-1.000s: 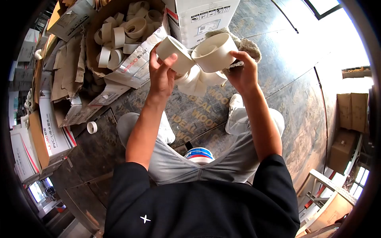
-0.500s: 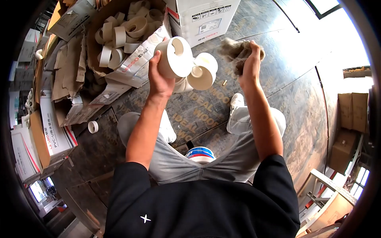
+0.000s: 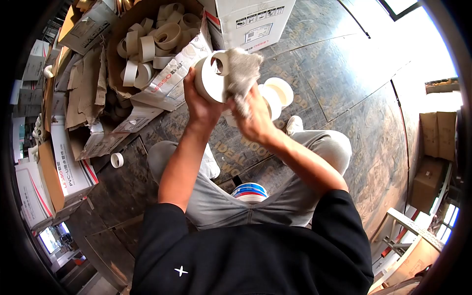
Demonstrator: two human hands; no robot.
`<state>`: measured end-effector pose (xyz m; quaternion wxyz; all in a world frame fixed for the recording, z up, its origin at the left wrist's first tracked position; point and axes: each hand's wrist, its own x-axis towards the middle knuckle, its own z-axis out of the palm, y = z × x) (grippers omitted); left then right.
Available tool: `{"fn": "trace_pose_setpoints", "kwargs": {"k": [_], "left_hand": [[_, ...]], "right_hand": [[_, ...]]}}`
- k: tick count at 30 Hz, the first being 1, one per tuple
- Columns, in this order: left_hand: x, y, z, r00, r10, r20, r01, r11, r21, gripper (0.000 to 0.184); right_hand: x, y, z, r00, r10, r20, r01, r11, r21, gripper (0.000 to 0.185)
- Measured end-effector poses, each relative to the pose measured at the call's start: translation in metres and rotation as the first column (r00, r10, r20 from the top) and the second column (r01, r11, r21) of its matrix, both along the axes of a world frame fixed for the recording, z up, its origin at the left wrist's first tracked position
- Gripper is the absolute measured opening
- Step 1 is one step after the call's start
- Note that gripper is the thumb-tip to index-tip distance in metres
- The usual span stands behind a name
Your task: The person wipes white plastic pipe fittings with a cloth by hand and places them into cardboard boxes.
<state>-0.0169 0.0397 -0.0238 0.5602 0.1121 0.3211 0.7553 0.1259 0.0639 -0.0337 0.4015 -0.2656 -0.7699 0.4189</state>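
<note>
A wide white PVC pipe fitting [image 3: 209,84] is gripped around its near side by my left hand [image 3: 203,109], its round opening facing up and to the right. My right hand [image 3: 253,117] is closed on a grey-brown rag [image 3: 245,69], which lies against the right side of the fitting and covers part of its rim. Below and right of the rag, more white pipe fittings [image 3: 279,91] stand on the floor, partly hidden behind my right hand.
An open carton [image 3: 169,78] full of white pipe fittings stands at upper left, beside a tall white box [image 3: 250,24]. A single white ring [image 3: 116,160] lies on the dark board floor [image 3: 255,169]. Cartons [image 3: 73,157] line the left; a striped bucket [image 3: 250,191] sits between my legs.
My right hand has swung left with the rag, from apart over the floor onto the fitting. The left hand still holds the fitting, now shifted slightly.
</note>
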Motion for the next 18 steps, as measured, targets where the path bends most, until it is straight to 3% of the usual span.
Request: {"fn": "trace_pose_setpoints", "kwargs": {"k": [1, 3, 7, 9, 11, 13, 15, 16, 17, 18], "left_hand": [[0.001, 0.001, 0.000, 1.000, 0.010, 0.027, -0.010, 1.000, 0.020, 0.069], [0.008, -0.004, 0.003, 0.991, -0.008, -0.133, -0.001, 0.998, -0.067, 0.065], [0.005, -0.007, -0.013, 0.992, -0.109, -0.064, 0.108, 0.994, -0.027, 0.060], [0.018, -0.004, -0.011, 0.997, -0.053, -0.064, 0.056, 0.998, 0.035, 0.055], [0.023, -0.007, -0.014, 0.952, -0.029, -0.306, 0.036, 0.999, 0.017, 0.052], [0.025, -0.009, -0.009, 0.956, -0.108, -0.273, 0.102, 0.994, -0.037, 0.053], [0.026, -0.008, -0.007, 0.972, -0.073, -0.221, 0.062, 0.996, -0.057, 0.053], [0.019, -0.005, -0.012, 0.992, -0.069, -0.106, 0.069, 0.998, 0.003, 0.053], [0.011, -0.003, -0.017, 0.998, -0.068, 0.009, 0.067, 0.996, 0.061, 0.053], [-0.001, -0.001, -0.020, 0.998, -0.023, -0.066, 0.022, 1.000, -0.015, 0.056]], "right_hand": [[-0.001, -0.009, 0.001, 0.996, -0.074, 0.044, 0.060, 0.966, 0.251, 0.044], [0.002, -0.006, 0.000, 0.993, 0.021, 0.113, -0.073, 0.876, 0.477, 0.051], [0.007, 0.010, 0.008, 0.975, 0.112, 0.194, -0.201, 0.823, 0.532, 0.060], [0.007, 0.016, 0.017, 0.986, 0.056, 0.157, -0.129, 0.854, 0.504, 0.063], [0.002, 0.022, 0.023, 0.997, -0.019, 0.077, -0.015, 0.909, 0.416, 0.058], [-0.001, 0.023, 0.032, 0.994, -0.099, 0.041, 0.092, 0.985, 0.147, 0.045], [-0.003, 0.024, 0.022, 0.999, -0.039, 0.008, 0.033, 0.929, 0.370, 0.045], [-0.005, 0.022, 0.016, 0.999, 0.035, -0.039, -0.009, 0.851, 0.525, 0.050], [-0.005, 0.013, 0.013, 0.991, 0.060, 0.122, -0.107, 0.896, 0.430, 0.057], [-0.007, 0.005, 0.013, 0.987, 0.075, 0.142, -0.133, 0.878, 0.461, 0.058]]}}
